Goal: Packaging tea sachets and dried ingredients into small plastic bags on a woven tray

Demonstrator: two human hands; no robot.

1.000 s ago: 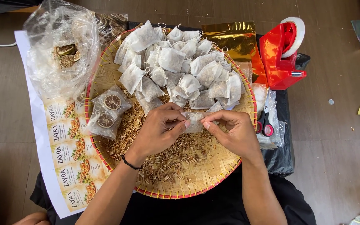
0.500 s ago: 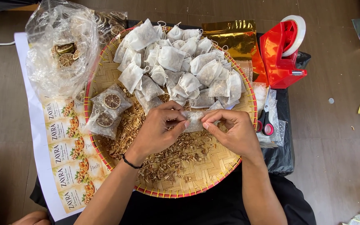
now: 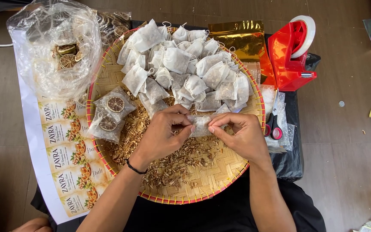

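Both my hands hold one small white mesh pouch [image 3: 201, 125] between them above a round woven bamboo tray [image 3: 220, 176]. My left hand [image 3: 162, 135] pinches its left end and my right hand [image 3: 241, 135] pinches its right end. Loose dried brown herb bits [image 3: 172, 165] lie on the tray under my hands. A heap of several filled white pouches [image 3: 185, 68] with drawstrings covers the far half of the tray. Two clear packets with dried citrus slices [image 3: 110, 114] rest on the tray's left side.
A clear plastic bag of dried citrus slices [image 3: 56, 47] sits at the far left. A sheet of printed labels [image 3: 65, 154] lies left of the tray. A red tape dispenser [image 3: 290, 53], gold foil [image 3: 243, 38] and red-handled scissors [image 3: 275, 124] lie to the right.
My fingers have shifted slightly on the pouch, keeping it between both hands; nothing else has moved.
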